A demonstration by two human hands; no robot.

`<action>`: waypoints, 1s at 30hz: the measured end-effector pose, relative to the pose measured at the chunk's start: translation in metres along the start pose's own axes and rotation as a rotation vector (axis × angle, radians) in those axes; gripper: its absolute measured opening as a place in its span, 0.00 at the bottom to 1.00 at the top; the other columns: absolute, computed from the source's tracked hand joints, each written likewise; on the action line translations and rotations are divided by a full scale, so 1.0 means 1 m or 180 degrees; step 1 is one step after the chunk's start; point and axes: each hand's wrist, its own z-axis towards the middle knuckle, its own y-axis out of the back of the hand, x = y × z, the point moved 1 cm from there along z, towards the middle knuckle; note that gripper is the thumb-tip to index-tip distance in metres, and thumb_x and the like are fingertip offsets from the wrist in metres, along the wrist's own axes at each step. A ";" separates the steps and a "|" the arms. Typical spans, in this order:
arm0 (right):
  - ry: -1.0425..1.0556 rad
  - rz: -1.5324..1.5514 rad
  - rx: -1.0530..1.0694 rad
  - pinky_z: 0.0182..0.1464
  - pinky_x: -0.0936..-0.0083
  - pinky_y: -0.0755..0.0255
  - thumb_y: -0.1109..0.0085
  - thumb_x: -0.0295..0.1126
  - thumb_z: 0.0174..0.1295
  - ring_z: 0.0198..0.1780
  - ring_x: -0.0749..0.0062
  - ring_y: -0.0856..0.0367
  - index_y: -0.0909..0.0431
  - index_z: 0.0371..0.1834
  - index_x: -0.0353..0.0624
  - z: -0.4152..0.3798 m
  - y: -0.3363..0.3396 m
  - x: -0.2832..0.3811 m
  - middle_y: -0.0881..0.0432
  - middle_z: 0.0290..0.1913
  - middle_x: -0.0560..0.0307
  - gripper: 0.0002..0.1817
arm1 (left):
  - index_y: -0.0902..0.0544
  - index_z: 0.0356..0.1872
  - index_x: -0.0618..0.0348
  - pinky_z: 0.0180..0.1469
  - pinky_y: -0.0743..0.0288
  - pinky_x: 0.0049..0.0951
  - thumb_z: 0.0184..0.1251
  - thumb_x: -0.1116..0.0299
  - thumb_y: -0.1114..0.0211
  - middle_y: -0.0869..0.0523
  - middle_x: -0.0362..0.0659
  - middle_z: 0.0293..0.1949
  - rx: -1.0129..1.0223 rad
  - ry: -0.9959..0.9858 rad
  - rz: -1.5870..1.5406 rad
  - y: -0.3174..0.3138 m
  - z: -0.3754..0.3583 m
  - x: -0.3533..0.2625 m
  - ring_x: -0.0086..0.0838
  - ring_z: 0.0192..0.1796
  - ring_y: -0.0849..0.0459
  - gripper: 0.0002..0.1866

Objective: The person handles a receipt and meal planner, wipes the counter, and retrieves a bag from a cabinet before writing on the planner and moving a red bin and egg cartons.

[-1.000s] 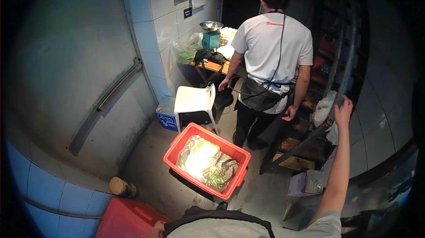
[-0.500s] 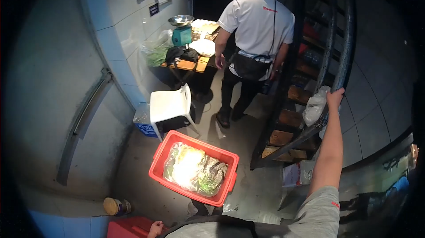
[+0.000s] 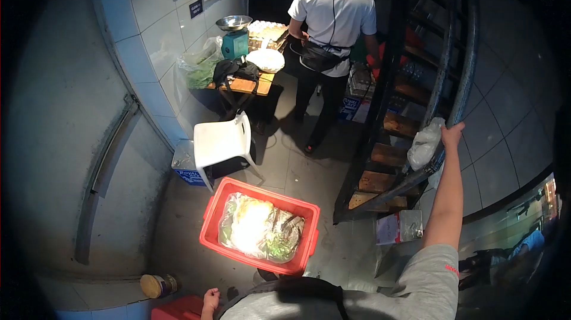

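My right hand (image 3: 452, 134) is closed around the metal handrail (image 3: 464, 76) of the staircase, with that arm stretched forward. Right beside those fingers, a crumpled clear plastic bag (image 3: 424, 146) hangs on the railing. Low at my side, my left hand (image 3: 211, 299) has its fingers curled in, and nothing shows in it. In front of my body sits a red plastic tub (image 3: 208, 234) on the floor. Inside lie clear plastic bags of leafy greens (image 3: 279, 245), partly washed out by bright light. A red object (image 3: 178, 309) is partly visible near my left hand.
A white chair (image 3: 219, 141) stands beyond the tub, near a table (image 3: 241, 85) with a scale (image 3: 235, 43), egg trays (image 3: 267, 30) and bags. A co-worker (image 3: 333, 16) stands ahead. Wooden steps (image 3: 389, 152) rise at right; a yellow-lidded bucket (image 3: 156, 286) is at lower left.
The co-worker has moved farther off, one arm now reaching right toward something red beside the stairs. My view has shifted slightly. My right hand stays on the handrail; my left hand appears slightly higher.
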 end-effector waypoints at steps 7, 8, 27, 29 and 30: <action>0.0134 -0.0046 0.0027 0.60 0.57 0.38 0.33 0.34 0.47 0.57 0.35 0.31 0.50 0.57 0.32 0.009 0.004 -0.007 0.30 0.52 0.23 0.40 | 0.19 0.36 0.61 0.41 0.25 0.24 0.53 0.71 0.32 0.16 0.38 0.31 0.1524 0.1320 -0.1100 0.015 0.007 0.071 0.22 0.34 0.20 0.09; 0.0157 -0.0078 -0.0017 0.60 0.57 0.37 0.33 0.34 0.47 0.57 0.36 0.30 0.50 0.57 0.32 0.015 0.001 -0.011 0.31 0.52 0.24 0.40 | 0.19 0.35 0.63 0.41 0.25 0.25 0.56 0.68 0.34 0.16 0.39 0.31 0.1586 0.0939 -0.0529 0.021 0.004 0.071 0.22 0.34 0.21 0.09; 0.0820 -0.0066 -0.0516 0.63 0.59 0.42 0.38 0.31 0.55 0.61 0.38 0.37 0.45 0.61 0.25 0.009 -0.017 -0.040 0.36 0.58 0.27 0.35 | 0.19 0.44 0.64 0.46 0.24 0.30 0.57 0.65 0.34 0.15 0.46 0.37 0.0016 0.0972 0.0320 0.028 0.003 0.038 0.29 0.41 0.18 0.16; 0.0802 -0.0070 -0.0662 0.63 0.59 0.43 0.39 0.30 0.56 0.61 0.39 0.37 0.44 0.61 0.25 0.008 -0.020 -0.045 0.36 0.58 0.28 0.34 | 0.19 0.43 0.64 0.47 0.24 0.31 0.56 0.64 0.33 0.15 0.46 0.37 0.0129 0.1066 0.0196 0.014 0.026 0.014 0.30 0.41 0.18 0.16; 0.0804 -0.0018 -0.0675 0.63 0.59 0.43 0.39 0.30 0.56 0.61 0.39 0.37 0.44 0.61 0.25 0.007 -0.022 -0.042 0.36 0.58 0.28 0.34 | 0.18 0.43 0.63 0.47 0.25 0.31 0.55 0.63 0.32 0.15 0.46 0.39 0.0250 0.1006 -0.0007 0.002 0.032 0.011 0.32 0.42 0.18 0.17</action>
